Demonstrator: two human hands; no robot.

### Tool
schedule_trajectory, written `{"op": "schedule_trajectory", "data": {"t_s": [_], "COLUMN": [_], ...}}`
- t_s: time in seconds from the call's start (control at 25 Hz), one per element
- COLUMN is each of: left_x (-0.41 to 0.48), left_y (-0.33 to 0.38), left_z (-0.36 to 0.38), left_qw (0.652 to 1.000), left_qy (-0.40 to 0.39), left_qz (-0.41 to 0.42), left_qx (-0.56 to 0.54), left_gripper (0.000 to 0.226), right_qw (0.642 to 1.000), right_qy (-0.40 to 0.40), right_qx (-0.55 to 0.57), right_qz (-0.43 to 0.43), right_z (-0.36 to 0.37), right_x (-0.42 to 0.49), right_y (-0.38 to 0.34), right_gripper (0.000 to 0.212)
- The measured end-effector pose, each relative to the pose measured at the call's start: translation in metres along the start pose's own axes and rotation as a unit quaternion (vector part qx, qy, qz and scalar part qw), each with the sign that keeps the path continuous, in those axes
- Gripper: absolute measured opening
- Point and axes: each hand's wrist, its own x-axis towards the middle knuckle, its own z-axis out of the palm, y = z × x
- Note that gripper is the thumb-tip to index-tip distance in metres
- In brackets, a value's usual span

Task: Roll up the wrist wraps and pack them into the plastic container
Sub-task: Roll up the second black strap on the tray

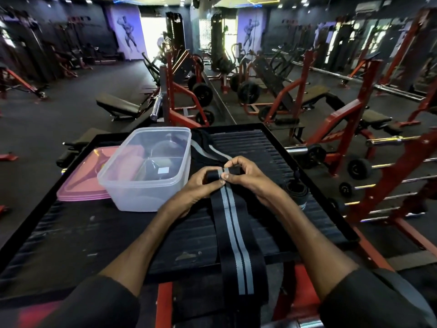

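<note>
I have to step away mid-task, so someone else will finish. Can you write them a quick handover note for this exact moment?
Left hand and right hand: both pinch the far end of the striped wrist wrap, starting its roll; its tail hangs off the platform's near edge.
Plastic container: open, left of the hands, no wraps inside; pink lid beside it.
Done: one rolled wrap lies right of the hands.
Left: finish this roll, roll the loose wrap behind the hands, pack all.
</note>
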Motion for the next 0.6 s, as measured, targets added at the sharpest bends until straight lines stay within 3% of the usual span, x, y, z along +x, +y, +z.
{"op": "schedule_trajectory", "data": {"t_s": [0.24,0.44,0.6], "left_x": [-0.003,-0.01,-0.019], "left_y": [0.004,0.001,0.007], "left_z": [-0.006,-0.002,-0.003], "left_qw": [0.997,1.0,0.995], "left_qy": [-0.037,-0.004,0.013], "left_qz": [-0.069,0.029,0.097], "left_qx": [-0.022,0.01,0.021], "left_gripper": [0.033,0.033,0.037], "right_qw": [0.999,0.994,0.972], "right_qy": [-0.036,-0.053,-0.043], "right_qx": [0.039,0.08,0.188], "right_qz": [0.01,0.052,0.132], "right_z": [-0.009,-0.011,-0.014], "right_x": [-0.005,-0.015,-0.018], "right_y": [-0.005,-0.015,-0.028], "right_gripper": [0.03,0.038,0.02]}}
